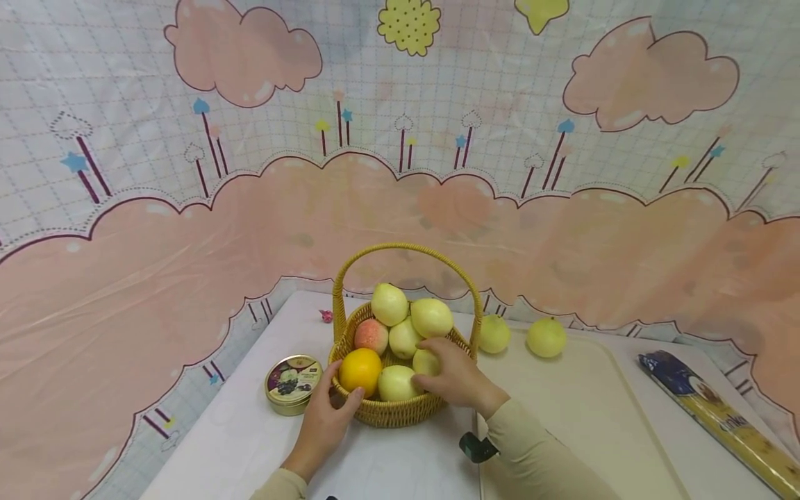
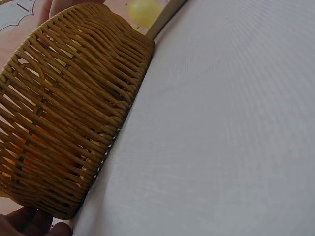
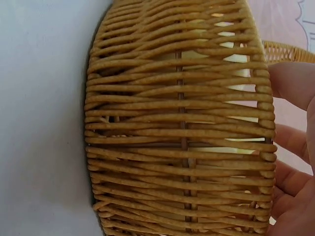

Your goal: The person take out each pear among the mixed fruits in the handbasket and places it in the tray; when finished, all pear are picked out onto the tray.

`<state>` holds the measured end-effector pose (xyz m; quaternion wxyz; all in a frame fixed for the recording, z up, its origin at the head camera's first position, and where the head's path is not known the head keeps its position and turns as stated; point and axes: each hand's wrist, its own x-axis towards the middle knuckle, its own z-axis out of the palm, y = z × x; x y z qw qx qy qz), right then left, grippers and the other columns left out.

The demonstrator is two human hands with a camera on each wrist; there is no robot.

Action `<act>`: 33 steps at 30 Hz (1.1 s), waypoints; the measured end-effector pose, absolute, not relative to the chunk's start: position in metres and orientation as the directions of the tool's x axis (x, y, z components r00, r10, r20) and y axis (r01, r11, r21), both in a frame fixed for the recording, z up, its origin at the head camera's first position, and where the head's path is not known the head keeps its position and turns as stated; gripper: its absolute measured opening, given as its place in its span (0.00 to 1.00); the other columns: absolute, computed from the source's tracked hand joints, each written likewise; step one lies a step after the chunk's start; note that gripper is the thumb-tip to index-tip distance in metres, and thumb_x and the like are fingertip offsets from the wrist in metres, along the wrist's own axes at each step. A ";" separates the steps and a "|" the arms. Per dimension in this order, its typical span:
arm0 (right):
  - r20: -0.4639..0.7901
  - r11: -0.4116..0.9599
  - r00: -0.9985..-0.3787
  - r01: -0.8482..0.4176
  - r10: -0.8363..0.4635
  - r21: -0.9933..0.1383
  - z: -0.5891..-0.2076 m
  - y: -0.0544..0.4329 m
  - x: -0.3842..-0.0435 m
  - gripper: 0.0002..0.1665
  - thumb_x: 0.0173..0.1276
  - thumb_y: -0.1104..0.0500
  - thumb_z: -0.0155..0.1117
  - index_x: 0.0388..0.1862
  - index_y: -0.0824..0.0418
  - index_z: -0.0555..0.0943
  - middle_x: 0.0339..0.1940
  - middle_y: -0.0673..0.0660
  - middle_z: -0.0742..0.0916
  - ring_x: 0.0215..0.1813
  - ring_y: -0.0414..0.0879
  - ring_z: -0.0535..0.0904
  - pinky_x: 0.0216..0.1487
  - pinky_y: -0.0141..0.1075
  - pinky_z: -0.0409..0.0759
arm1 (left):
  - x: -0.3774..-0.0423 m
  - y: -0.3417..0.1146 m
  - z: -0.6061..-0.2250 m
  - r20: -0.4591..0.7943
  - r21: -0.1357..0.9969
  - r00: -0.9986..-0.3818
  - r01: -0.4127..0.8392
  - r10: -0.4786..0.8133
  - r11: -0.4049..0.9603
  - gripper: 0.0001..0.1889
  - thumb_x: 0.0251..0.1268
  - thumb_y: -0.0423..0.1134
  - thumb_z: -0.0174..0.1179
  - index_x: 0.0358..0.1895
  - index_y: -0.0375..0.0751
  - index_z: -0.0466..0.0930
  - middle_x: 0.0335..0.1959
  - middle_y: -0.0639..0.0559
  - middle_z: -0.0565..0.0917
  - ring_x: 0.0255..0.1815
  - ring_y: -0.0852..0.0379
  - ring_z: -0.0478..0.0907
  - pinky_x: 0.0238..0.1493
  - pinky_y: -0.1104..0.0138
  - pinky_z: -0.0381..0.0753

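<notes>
A yellow wicker basket [image 1: 400, 417] with a tall arched handle [image 1: 400, 246] holds several pale green pears [image 1: 389, 304], a reddish peach [image 1: 371, 337] and an orange [image 1: 360, 371]. My left hand [image 1: 323, 418] grips the basket at its front left, beside the orange; its fingertips show against the weave in the left wrist view. Over the right side of the basket, my right hand [image 1: 459, 375] has its fingers and thumb around a pear [image 1: 426, 363], which it partly hides. In the right wrist view, those fingers [image 3: 293, 142] appear just past the rim.
Left of the basket stands a round tin [image 1: 294, 383] with fruit on its lid. On the right lies a cream tray [image 1: 556, 417] with two pale green pears [image 1: 546, 338] at its back. A long printed packet [image 1: 719, 420] lies at far right. Behind hangs a patterned curtain [image 1: 375, 215].
</notes>
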<state>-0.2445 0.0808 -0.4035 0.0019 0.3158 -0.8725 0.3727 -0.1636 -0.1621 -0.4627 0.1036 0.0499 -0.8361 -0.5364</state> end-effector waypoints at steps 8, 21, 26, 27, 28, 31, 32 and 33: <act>0.237 0.528 -0.775 -0.586 -0.585 -0.614 -0.405 0.076 -0.242 0.32 0.60 0.53 0.73 0.62 0.66 0.78 0.60 0.62 0.82 0.63 0.60 0.74 0.66 0.55 0.69 | -0.163 -0.163 -0.463 0.120 0.907 -0.973 0.028 -0.195 0.420 0.38 0.70 0.51 0.62 0.76 0.40 0.57 0.75 0.34 0.61 0.75 0.34 0.57 0.72 0.41 0.56; 0.168 0.537 -0.777 -0.557 -0.607 -0.633 -0.403 0.061 -0.237 0.36 0.62 0.51 0.73 0.65 0.65 0.77 0.60 0.60 0.82 0.58 0.54 0.78 0.61 0.50 0.76 | -0.163 -0.162 -0.462 0.110 0.916 -0.975 0.023 -0.194 0.401 0.38 0.70 0.51 0.62 0.76 0.40 0.57 0.74 0.35 0.61 0.75 0.35 0.57 0.72 0.41 0.56; 0.156 0.527 -0.766 -0.560 -0.624 -0.639 -0.401 0.058 -0.237 0.36 0.62 0.50 0.73 0.65 0.66 0.76 0.60 0.60 0.83 0.56 0.53 0.80 0.57 0.47 0.79 | -0.162 -0.162 -0.461 0.122 0.916 -0.974 0.035 -0.193 0.400 0.37 0.70 0.50 0.62 0.76 0.39 0.57 0.74 0.34 0.62 0.74 0.34 0.58 0.72 0.41 0.57; 0.154 0.525 -0.763 -0.560 -0.627 -0.641 -0.401 0.057 -0.238 0.36 0.63 0.50 0.73 0.65 0.66 0.76 0.60 0.61 0.83 0.55 0.53 0.80 0.58 0.48 0.79 | -0.163 -0.162 -0.461 0.121 0.916 -0.973 0.033 -0.195 0.400 0.37 0.70 0.50 0.62 0.76 0.40 0.57 0.74 0.35 0.62 0.74 0.35 0.58 0.72 0.41 0.57; 0.150 0.524 -0.762 -0.560 -0.631 -0.641 -0.401 0.056 -0.238 0.36 0.63 0.50 0.73 0.65 0.67 0.76 0.60 0.61 0.83 0.55 0.52 0.80 0.58 0.48 0.79 | -0.163 -0.162 -0.462 0.123 0.915 -0.973 0.035 -0.196 0.402 0.37 0.70 0.50 0.62 0.76 0.40 0.57 0.74 0.34 0.62 0.74 0.35 0.58 0.72 0.41 0.57; 0.129 0.543 -0.758 -0.563 -0.639 -0.623 -0.400 0.054 -0.239 0.37 0.63 0.50 0.73 0.65 0.67 0.76 0.59 0.60 0.83 0.54 0.50 0.80 0.57 0.47 0.79 | -0.163 -0.162 -0.462 0.121 0.914 -0.973 0.032 -0.198 0.404 0.37 0.70 0.50 0.62 0.75 0.40 0.58 0.74 0.35 0.62 0.74 0.35 0.58 0.72 0.42 0.57; 0.122 0.553 -0.758 -0.566 -0.641 -0.611 -0.400 0.053 -0.239 0.36 0.63 0.49 0.73 0.65 0.67 0.76 0.59 0.60 0.83 0.53 0.49 0.80 0.57 0.46 0.79 | -0.162 -0.162 -0.462 0.123 0.914 -0.973 0.033 -0.198 0.405 0.37 0.70 0.50 0.62 0.75 0.40 0.58 0.74 0.35 0.62 0.74 0.35 0.58 0.72 0.42 0.57; 0.113 0.561 -0.758 -0.566 -0.642 -0.604 -0.400 0.052 -0.239 0.36 0.63 0.49 0.73 0.65 0.67 0.76 0.58 0.59 0.83 0.53 0.48 0.80 0.57 0.45 0.79 | -0.162 -0.162 -0.462 0.124 0.913 -0.973 0.035 -0.197 0.406 0.37 0.70 0.50 0.62 0.75 0.39 0.57 0.74 0.34 0.62 0.75 0.35 0.58 0.72 0.42 0.57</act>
